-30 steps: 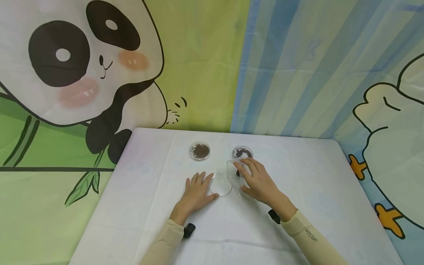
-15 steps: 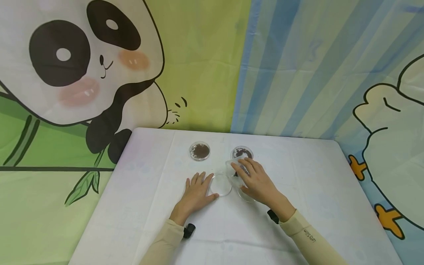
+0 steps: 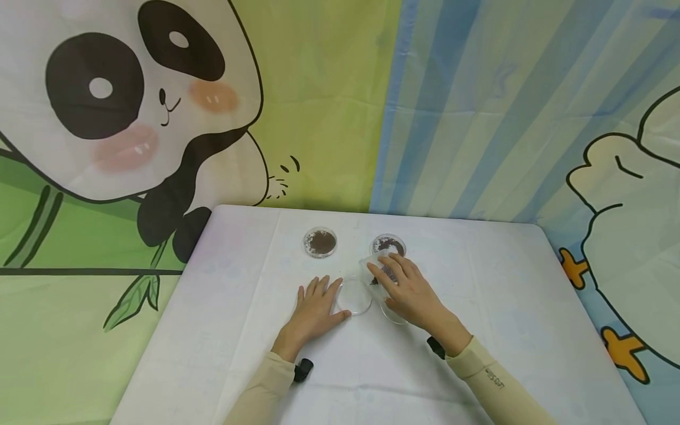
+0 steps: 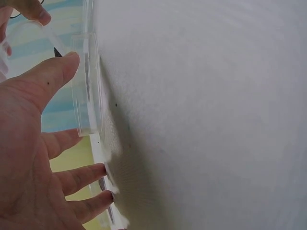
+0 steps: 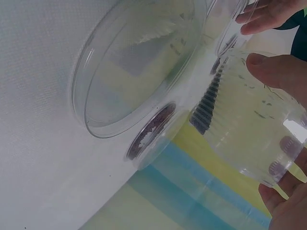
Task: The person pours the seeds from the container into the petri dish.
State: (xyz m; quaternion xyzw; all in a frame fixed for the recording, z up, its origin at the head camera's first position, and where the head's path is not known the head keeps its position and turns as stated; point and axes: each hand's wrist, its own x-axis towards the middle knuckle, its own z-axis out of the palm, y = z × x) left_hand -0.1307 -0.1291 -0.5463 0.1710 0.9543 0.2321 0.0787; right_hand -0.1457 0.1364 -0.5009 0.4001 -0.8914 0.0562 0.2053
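Observation:
In the head view, my right hand (image 3: 411, 289) holds a clear plastic container (image 3: 368, 273) above the table, tilted to the left. Dark material shows inside this container (image 5: 254, 110) in the right wrist view, my thumb on one side and fingers on the other. My left hand (image 3: 313, 310) is spread on the table, with thumb and index finger touching the edge of a clear petri dish (image 3: 355, 296). That dish (image 4: 87, 86) stands beside the left thumb in the left wrist view. Another clear round dish (image 3: 394, 314) lies partly hidden beneath the right hand.
Farther back, a petri dish of dark brown granules and white bits (image 3: 321, 242) stands left, and a similar dish (image 3: 388, 242) stands right, just behind the right hand. The white-covered table (image 3: 478, 265) meets a printed cloth backdrop (image 3: 329, 106).
My right hand has shifted slightly left and tilted the container further, and the dark material inside shows lower left. The left hand and the dishes on the table have stayed put.

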